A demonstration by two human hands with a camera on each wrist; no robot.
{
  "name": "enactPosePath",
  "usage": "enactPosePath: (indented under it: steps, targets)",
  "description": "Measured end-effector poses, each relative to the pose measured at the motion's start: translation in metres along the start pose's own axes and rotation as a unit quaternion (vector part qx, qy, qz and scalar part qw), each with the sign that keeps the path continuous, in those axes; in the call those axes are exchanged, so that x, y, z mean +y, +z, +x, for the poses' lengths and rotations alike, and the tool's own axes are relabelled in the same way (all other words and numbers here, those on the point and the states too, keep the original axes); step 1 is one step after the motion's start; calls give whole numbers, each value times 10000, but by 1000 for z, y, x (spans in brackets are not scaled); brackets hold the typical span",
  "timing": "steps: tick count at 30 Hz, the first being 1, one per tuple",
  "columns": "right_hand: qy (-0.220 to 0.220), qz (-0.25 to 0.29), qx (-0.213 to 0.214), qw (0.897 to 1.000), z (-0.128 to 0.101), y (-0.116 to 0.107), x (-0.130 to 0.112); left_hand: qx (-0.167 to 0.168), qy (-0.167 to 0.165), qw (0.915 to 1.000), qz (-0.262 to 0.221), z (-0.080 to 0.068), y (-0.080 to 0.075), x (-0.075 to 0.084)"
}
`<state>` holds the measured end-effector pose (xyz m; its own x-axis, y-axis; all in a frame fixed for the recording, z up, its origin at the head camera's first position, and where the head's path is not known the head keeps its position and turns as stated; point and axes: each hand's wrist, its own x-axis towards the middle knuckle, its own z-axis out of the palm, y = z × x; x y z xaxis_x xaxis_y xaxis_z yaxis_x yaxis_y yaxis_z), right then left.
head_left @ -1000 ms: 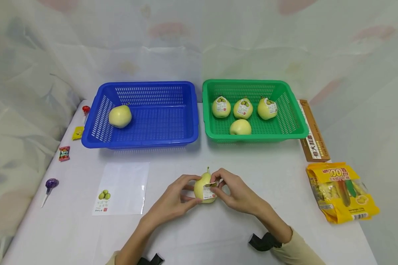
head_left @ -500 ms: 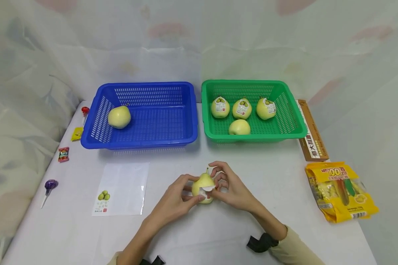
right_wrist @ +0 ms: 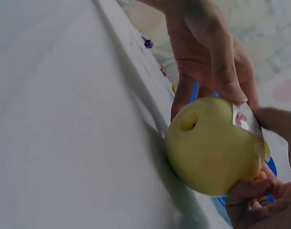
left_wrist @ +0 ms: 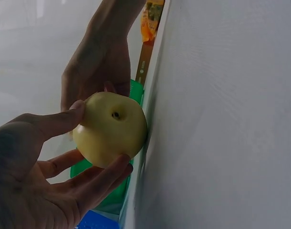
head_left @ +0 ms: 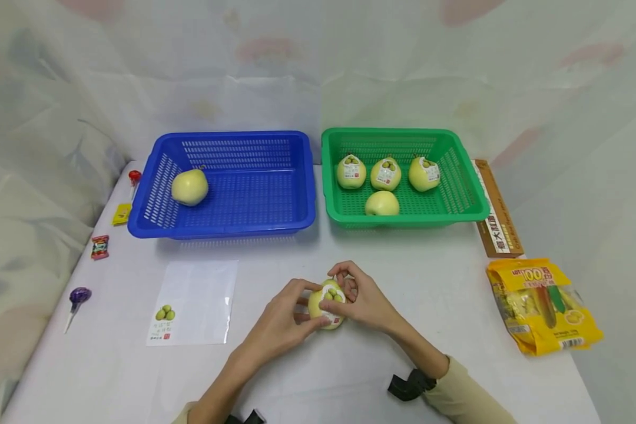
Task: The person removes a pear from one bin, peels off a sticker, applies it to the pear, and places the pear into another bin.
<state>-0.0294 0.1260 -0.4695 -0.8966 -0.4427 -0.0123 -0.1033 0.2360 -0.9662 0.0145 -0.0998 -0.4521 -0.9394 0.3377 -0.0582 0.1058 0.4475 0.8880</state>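
Note:
Near the middle of the white table, my left hand (head_left: 282, 315) grips a pale yellow pear (head_left: 315, 305) from its left side, thumb in front and fingers behind. A white label (head_left: 331, 291) with green pears printed on it lies against the pear's front. My right hand (head_left: 370, 303) is on the other side, its thumb pressing the label and its fingers curled around near the stem. The left wrist view shows the pear's (left_wrist: 109, 136) bottom end toward the camera. In the right wrist view the label's edge (right_wrist: 245, 119) shows beside the left thumb.
A blue basket (head_left: 228, 228) at the back left holds one bare pear. The green basket (head_left: 408, 219) beside it holds several pears, most labelled. A clear sheet (head_left: 204, 294) with one label lies left. Candies line the left edge; a brown box (head_left: 500, 212) and yellow bag (head_left: 543, 306) stand right.
The label's upper part, lifted off the pear before, now lies against it. My right thumb has moved onto the label's printed front. The left hand keeps its grip on the pear.

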Motion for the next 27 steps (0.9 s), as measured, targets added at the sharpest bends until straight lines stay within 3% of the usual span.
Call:
enactPosePath:
  steps: [5,9,13,18,27]
  targets:
    - [393,225,164,9988,5,4,3,15,120,9998,181,0,1,2]
    - [695,810,63,9943,4,1,8,-12,15,10000,94,1,-1,0]
    - [505,1267,-310,9902,-1,-8,13,-110,-128,9997,-201,2,-4,-5]
    - [291,1387,-497,9887,-4,-9,18,-222,-217,9977,-610,4,-5,-9]
    - [62,938,-456,9945,-9,2,16,355,-354,9964,-691,10,-6,-11]
